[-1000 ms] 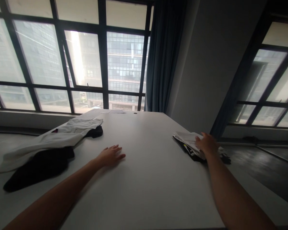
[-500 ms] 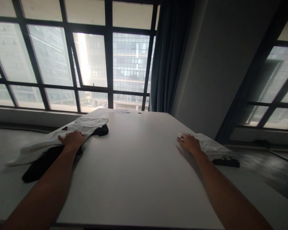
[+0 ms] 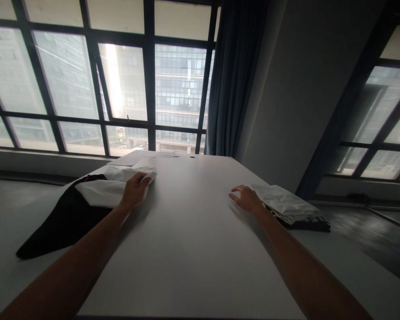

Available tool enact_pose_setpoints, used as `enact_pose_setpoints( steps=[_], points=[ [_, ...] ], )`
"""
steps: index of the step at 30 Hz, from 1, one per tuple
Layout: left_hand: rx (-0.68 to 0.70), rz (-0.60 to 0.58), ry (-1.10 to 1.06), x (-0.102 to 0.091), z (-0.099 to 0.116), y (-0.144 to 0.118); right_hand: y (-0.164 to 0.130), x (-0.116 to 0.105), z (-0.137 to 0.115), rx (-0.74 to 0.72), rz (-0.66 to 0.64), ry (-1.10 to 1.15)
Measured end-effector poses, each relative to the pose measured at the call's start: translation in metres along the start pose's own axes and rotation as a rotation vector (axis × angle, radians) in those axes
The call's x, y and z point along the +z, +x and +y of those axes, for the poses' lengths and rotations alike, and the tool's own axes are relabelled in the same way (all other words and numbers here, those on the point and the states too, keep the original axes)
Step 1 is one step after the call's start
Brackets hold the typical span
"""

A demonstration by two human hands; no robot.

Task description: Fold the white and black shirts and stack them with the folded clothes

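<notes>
Head view shows the white garment (image 3: 106, 189) bunched at the left edge of the tabletop (image 3: 193, 231), over a black garment (image 3: 63, 222). The left hand (image 3: 135, 190) grips its white cloth. The right hand (image 3: 246, 198) rests loosely spread beside a folded clothes pile (image 3: 290, 206).

A pale tabletop (image 3: 193, 231) stretches toward tall dark-framed windows (image 3: 120, 80) bright with hazy daylight and office towers outside, a blue-grey curtain (image 3: 231, 75) hanging beside a plain grey wall (image 3: 296, 89) and dark floor (image 3: 370, 240).
</notes>
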State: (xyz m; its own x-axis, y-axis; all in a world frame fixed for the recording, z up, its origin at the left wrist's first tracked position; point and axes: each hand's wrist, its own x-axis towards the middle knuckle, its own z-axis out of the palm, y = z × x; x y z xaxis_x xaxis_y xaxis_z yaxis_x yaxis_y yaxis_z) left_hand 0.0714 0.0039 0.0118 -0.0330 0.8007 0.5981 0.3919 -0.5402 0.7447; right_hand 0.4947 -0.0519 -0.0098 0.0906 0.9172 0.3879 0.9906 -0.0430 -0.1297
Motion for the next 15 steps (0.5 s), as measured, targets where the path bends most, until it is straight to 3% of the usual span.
enact_pose_setpoints(
  steps=[2,5,7,8,10,15],
  points=[
    [0.067,-0.390,-0.226,0.024,0.020,-0.026,-0.002,0.002,-0.009,-0.076,-0.038,0.092],
    [0.109,-1.149,-0.490,0.055,0.049,-0.070,-0.008,0.006,-0.025,-0.208,-0.100,0.199],
    [0.067,-1.505,-0.566,0.067,0.060,-0.090,-0.012,0.009,-0.035,-0.300,-0.137,0.248],
    [0.028,-1.590,-0.579,0.070,0.062,-0.095,-0.014,0.011,-0.040,-0.347,-0.156,0.273],
    [-0.045,-1.598,-0.554,0.069,0.058,-0.093,-0.017,0.017,-0.047,-0.416,-0.202,0.315],
    [-0.047,-1.283,-0.231,0.043,0.024,-0.051,-0.018,0.034,-0.051,-0.353,-0.316,0.247]
  ],
)
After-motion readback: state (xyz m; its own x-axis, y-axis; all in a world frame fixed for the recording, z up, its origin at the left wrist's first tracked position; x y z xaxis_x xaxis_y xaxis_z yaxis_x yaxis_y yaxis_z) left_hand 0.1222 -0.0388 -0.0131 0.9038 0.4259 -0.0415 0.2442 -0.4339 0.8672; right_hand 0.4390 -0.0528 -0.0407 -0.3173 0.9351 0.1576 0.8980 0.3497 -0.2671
